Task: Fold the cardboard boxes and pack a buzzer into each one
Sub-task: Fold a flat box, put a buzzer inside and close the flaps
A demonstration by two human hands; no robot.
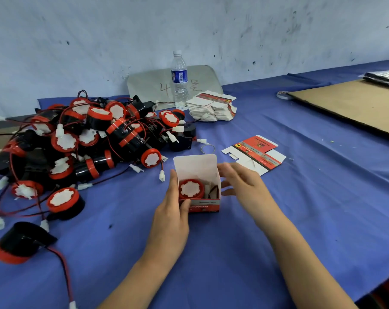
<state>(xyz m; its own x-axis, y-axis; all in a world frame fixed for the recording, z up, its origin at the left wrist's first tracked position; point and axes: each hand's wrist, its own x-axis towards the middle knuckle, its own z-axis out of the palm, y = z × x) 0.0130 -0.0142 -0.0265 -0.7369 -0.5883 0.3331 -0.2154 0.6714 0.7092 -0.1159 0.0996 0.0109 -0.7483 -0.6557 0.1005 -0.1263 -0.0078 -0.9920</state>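
A small red and white cardboard box (208, 202) stands open in the middle of the blue table, its lid flap upright at the back. A red and black buzzer (190, 188) lies inside it with its white face up and its wire beside it. My left hand (174, 207) grips the box's left wall, thumb on the front. My right hand (240, 180) hovers at the box's right side, fingers spread and blurred, holding nothing. A flat unfolded box (254, 153) lies behind and to the right. A stack of flat boxes (212, 108) sits further back.
A big heap of red and black buzzers (88, 139) with tangled wires fills the left. A loose buzzer (19, 241) lies at near left. A water bottle (179, 80) stands before a grey tray (204, 79) leaning on the wall. A brown cardboard sheet (349, 103) lies far right.
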